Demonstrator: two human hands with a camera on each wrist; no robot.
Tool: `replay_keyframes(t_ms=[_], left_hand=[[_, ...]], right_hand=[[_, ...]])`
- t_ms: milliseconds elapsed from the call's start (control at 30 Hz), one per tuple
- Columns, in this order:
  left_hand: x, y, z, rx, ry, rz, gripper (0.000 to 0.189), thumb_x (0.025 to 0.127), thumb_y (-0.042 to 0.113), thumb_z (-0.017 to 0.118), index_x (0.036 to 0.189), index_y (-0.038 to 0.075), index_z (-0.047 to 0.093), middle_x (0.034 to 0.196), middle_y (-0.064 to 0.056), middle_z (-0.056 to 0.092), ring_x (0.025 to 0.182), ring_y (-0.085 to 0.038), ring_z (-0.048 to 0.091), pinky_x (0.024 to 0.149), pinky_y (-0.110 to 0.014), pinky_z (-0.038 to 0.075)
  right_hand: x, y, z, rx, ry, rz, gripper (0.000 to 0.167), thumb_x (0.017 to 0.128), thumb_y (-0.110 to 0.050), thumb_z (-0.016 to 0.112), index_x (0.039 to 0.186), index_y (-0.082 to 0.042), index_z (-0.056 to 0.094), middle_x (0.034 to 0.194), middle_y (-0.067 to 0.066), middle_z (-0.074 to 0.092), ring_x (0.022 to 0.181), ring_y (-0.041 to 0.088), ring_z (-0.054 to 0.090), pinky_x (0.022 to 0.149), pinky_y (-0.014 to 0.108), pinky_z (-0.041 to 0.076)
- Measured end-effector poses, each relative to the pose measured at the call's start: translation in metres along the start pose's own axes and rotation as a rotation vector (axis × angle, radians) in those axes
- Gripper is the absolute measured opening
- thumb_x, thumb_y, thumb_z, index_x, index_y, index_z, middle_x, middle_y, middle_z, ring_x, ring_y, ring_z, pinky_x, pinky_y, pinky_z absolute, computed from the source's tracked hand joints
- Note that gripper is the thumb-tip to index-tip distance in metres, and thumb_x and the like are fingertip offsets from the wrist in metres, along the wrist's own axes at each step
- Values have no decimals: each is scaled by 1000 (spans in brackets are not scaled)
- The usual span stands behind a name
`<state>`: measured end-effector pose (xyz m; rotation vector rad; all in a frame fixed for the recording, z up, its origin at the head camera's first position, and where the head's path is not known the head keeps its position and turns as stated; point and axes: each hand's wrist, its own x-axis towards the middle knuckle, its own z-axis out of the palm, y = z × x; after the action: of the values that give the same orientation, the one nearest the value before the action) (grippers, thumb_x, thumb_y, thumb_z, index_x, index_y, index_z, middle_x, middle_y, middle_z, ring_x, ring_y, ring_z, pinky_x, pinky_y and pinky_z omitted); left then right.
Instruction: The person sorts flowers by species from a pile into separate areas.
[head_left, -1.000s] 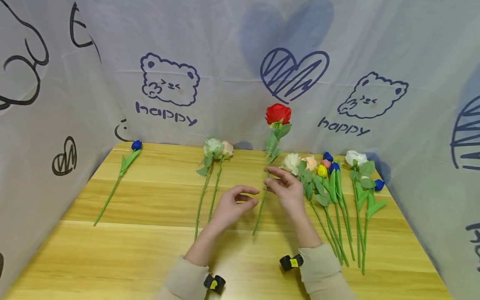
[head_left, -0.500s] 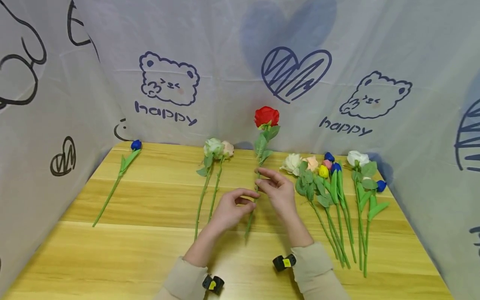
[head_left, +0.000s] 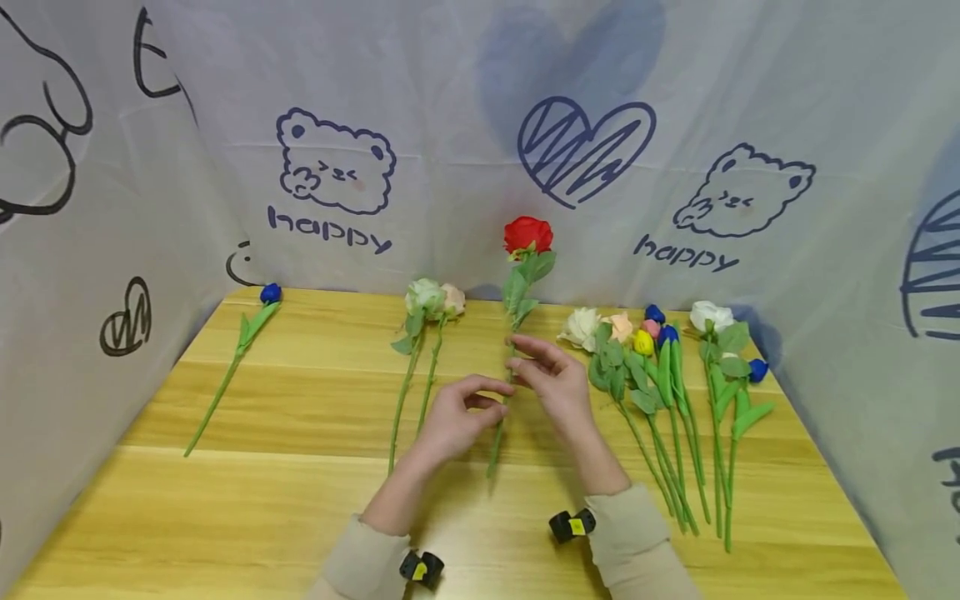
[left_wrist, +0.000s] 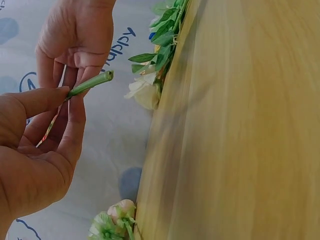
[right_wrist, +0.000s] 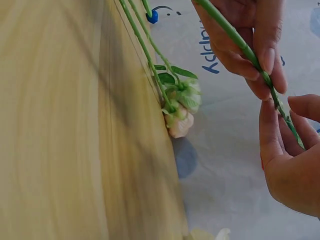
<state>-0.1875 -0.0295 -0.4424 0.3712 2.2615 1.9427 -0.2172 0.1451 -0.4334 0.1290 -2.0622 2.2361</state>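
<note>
A red artificial rose (head_left: 528,237) is held upright off the table, its leafy stem running down between both hands. My right hand (head_left: 557,388) holds the upper stem between thumb and fingers. Lower down, my left hand (head_left: 459,419) pinches the stem; its cut end (left_wrist: 105,76) sticks out past the thumb in the left wrist view. In the right wrist view the green stem (right_wrist: 231,31) slants from the left hand's fingers into my right hand (right_wrist: 295,172). The red bloom is mostly hidden in both wrist views.
A pale green rose (head_left: 425,297) and a peach rose (head_left: 452,299) lie left of the hands. At far left lies a blue tulip (head_left: 271,293). Several flowers, including a white rose (head_left: 711,316) and a yellow tulip (head_left: 642,342), lie to the right. A printed cloth (head_left: 450,183) backs the wooden table (head_left: 225,517).
My right hand has moved left with the red rose, toward the left hand. The left hand, open beside the stem earlier, now pinches its lower part.
</note>
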Motion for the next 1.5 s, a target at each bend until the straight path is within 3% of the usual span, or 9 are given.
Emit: replay_keyframes(t_ms=[167,433,600,800,900,1033,1167,1333,1500], left_hand=[[-3,3,-6,17,4,-12,23,97,3,71,119,8,76,125,-9,69,103,-24,70,84,-46,62],[-7,-1,-28,84,55,-27,24,96,1,72,117,11,77,122,-8,70,99,-22,70,82,-49,61],[-9,-6,-42,136,69,-57,24,95,-1,72,117,8,77,121,-10,71,97,-21,71,80,-47,61],[-10,-14,-51,198,71,-127,23,93,-4,72,116,1,76,111,-13,74,85,-17,71,72,-39,61],[-11,-17,-53,211,55,-163,24,94,-3,72,117,0,76,107,-13,75,83,-18,72,71,-39,61],[-12,-23,-55,228,41,-192,24,94,-4,70,118,0,76,106,-13,76,84,-20,74,71,-38,62],[-11,-28,-57,239,30,-208,24,94,-3,70,117,0,76,106,-13,76,83,-20,74,70,-36,62],[-9,-34,-59,237,-5,-217,24,94,-4,70,117,-1,75,103,-13,76,83,-19,73,68,-34,61],[-7,-40,-60,230,-51,-207,25,94,-7,69,118,-4,74,104,-16,76,85,-21,73,72,-34,63]], right_hand=[[-2,-5,-10,5,-37,-44,33,98,2,68,131,4,68,137,24,64,96,17,72,87,37,63],[-4,-10,-41,-55,0,-93,34,97,4,70,131,5,68,134,20,67,97,14,72,84,34,63],[-7,-13,-73,-132,78,-50,34,97,4,70,131,7,67,127,11,71,94,11,71,82,31,63],[-15,-14,-124,-328,117,53,36,101,-14,71,133,1,67,114,-10,69,91,10,70,82,27,62],[-19,-13,-154,-400,118,83,40,102,-19,69,137,0,64,120,-7,66,94,9,71,84,30,62],[-23,-9,-188,-508,149,133,44,104,-25,67,140,0,62,136,10,61,97,5,68,84,31,62],[-23,-6,-212,-638,151,239,50,105,-31,62,145,-2,58,147,21,53,98,9,67,80,30,61],[-18,-2,-233,-742,96,318,53,106,-31,58,149,-2,54,146,32,52,105,31,70,78,33,61],[-10,4,-245,-800,54,323,47,104,-19,60,145,5,55,138,35,56,91,26,71,72,33,61]])
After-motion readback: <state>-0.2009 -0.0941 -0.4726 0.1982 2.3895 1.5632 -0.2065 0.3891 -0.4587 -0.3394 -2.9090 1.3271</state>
